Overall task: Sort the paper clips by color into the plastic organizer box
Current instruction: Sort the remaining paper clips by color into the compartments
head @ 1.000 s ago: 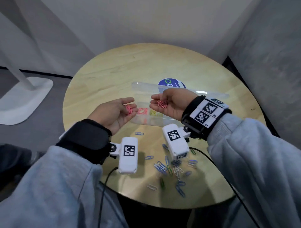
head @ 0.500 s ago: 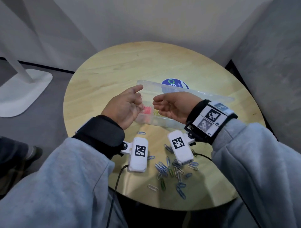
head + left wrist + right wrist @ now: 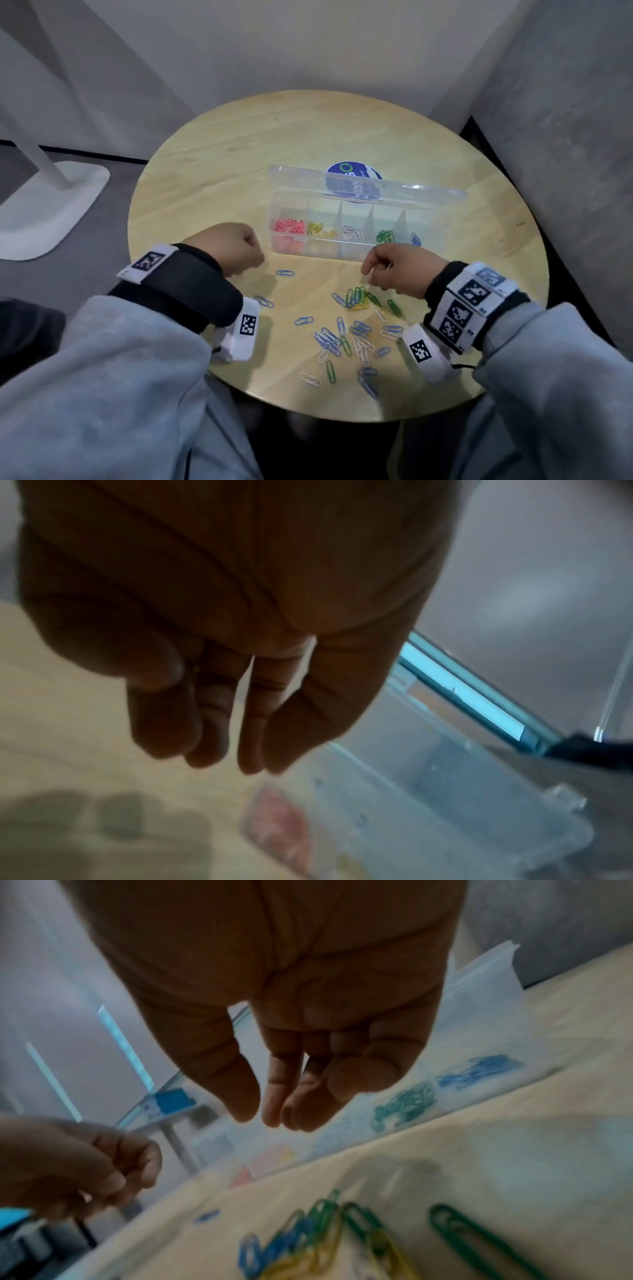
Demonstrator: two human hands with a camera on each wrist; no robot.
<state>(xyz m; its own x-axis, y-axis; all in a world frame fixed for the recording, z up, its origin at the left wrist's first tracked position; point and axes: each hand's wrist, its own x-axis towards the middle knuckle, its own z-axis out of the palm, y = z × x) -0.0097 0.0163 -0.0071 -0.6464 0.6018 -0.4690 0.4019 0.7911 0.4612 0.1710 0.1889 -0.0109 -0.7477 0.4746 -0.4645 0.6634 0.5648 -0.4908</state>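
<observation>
The clear plastic organizer box (image 3: 325, 248) stands mid-table with its lid raised. Its compartments hold, from left to right, pink clips (image 3: 289, 226), yellow clips (image 3: 320, 229), white clips (image 3: 352, 232), green clips (image 3: 385, 235) and blue clips (image 3: 415, 239). Loose blue, white and green clips (image 3: 346, 339) lie scattered nearer me. My left hand (image 3: 239, 250) hovers left of the box front, fingers loosely curled and empty (image 3: 222, 750). My right hand (image 3: 376, 274) hangs just above a green and yellow clip cluster (image 3: 358, 296), fingers pointing down, holding nothing (image 3: 274, 1118).
A single blue clip (image 3: 285, 272) lies between my hands. A round blue sticker (image 3: 352, 174) shows behind the box on the round wooden table (image 3: 239, 154). Grey walls close in behind and to the right. A white stand base (image 3: 51, 205) sits on the floor to the left.
Both hands, which held pink clips above the box, have come down to the table in front of it and are empty. The pink clips lie in the leftmost compartment.
</observation>
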